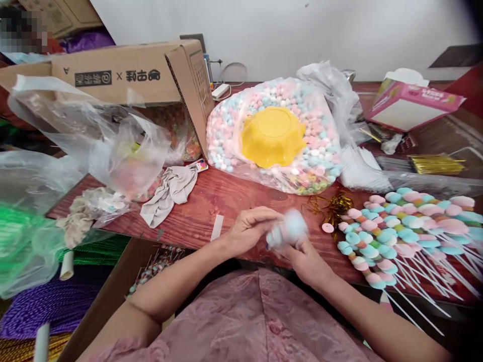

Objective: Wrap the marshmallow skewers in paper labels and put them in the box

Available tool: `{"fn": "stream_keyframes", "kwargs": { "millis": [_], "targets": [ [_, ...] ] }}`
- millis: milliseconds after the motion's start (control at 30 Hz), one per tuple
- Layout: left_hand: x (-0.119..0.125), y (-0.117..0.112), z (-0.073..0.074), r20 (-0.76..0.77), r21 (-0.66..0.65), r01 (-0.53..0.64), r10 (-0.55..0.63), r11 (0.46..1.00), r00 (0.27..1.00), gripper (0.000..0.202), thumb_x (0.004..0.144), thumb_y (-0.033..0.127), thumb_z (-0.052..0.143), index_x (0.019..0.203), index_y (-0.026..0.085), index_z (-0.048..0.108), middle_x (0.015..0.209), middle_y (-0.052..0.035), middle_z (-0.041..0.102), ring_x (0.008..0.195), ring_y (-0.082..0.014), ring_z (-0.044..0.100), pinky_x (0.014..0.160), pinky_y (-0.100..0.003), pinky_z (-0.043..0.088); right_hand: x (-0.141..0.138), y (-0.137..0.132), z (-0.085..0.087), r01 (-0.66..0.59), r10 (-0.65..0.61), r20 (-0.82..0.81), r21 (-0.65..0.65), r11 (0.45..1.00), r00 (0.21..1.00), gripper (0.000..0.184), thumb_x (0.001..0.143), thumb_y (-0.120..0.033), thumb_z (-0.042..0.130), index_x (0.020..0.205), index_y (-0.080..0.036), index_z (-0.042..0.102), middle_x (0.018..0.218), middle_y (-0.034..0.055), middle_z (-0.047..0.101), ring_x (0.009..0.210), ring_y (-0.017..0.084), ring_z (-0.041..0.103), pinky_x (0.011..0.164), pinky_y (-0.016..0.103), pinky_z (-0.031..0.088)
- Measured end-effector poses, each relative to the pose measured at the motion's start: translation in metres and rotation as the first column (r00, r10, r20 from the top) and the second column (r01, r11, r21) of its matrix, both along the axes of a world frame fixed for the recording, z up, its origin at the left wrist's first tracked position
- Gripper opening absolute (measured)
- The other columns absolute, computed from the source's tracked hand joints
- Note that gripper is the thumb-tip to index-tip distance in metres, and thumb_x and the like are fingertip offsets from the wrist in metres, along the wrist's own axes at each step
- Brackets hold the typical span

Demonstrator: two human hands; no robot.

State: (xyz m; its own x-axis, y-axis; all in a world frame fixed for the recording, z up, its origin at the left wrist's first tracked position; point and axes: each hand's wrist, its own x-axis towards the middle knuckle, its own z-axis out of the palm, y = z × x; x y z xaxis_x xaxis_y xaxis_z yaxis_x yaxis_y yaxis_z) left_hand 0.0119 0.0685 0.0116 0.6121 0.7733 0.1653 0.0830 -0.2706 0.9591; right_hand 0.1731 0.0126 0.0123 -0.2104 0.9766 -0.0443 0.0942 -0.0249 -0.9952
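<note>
With curled fingers, the right hand [308,259] is holding a blurred, pale-blue and pinkish-white clump of soft rounded pieces [290,227] at the near edge of a red-brown wood-grained table [206,198]; the left hand [248,230] is hovering half-open beside it, its grip unclear.

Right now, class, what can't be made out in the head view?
Head view: pastel bundle by the right hand, its details blurred, apparently by motion.
Head view: whatever is beneath the yellow bowl, hidden by it.
Head view: pastel skewers, some cut off by the right edge.
</note>
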Motion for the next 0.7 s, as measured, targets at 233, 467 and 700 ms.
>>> {"fn": "stream_keyframes", "kwargs": {
  "millis": [233,467,700],
  "targets": [
    [-0.006,-0.016,-0.004,0.209,-0.410,-0.026,0.122,0.912,0.970,0.067,0.080,0.044,0.070,0.140,0.026,0.048,0.114,-0.0095,0.063,0.106,-0.0202,0.059,0.090,-0.033,0.049,-0.001,0.012,-0.016,0.083,-0.295,0.278,0.585,0.807,0.914,0.015,0.088,-0.020,0.049,0.073,-0.020,0.054,0.063,-0.0017,0.053,0.053,0.010,0.046,0.054,0.025,0.036],
    [-0.033,-0.020,-0.010,-0.121,0.294,-0.083,0.124,0.952,0.985,0.022,0.091,0.019,0.052,0.105,0.014,0.068,0.096,-0.0099,0.067,0.089,-0.0173,0.061,0.082,-0.030,0.049,-0.022,0.014,-0.027,0.168,-0.152,-0.117,0.142,0.975,0.981,0.012,0.082,-0.026,0.061,0.074,-0.018,0.059,0.058,-0.0038,0.051,0.053,0.009,0.044,0.051,0.022,0.034],
    [-0.063,-0.034,-0.014,-0.264,0.690,-0.014,0.269,0.724,0.926,0.027,0.090,0.009,0.041,0.102,0.013,0.065,0.092,-0.0117,0.066,0.087,-0.0184,0.060,0.078,-0.030,0.049,-0.053,0.002,-0.024,-0.395,-0.131,-0.687,-0.551,0.735,0.715,0.028,0.066,-0.027,0.077,0.073,-0.019,0.051,0.050,-0.0104,0.040,0.040,0.000,0.011,0.039,0.017,0.011]
  ]
}}
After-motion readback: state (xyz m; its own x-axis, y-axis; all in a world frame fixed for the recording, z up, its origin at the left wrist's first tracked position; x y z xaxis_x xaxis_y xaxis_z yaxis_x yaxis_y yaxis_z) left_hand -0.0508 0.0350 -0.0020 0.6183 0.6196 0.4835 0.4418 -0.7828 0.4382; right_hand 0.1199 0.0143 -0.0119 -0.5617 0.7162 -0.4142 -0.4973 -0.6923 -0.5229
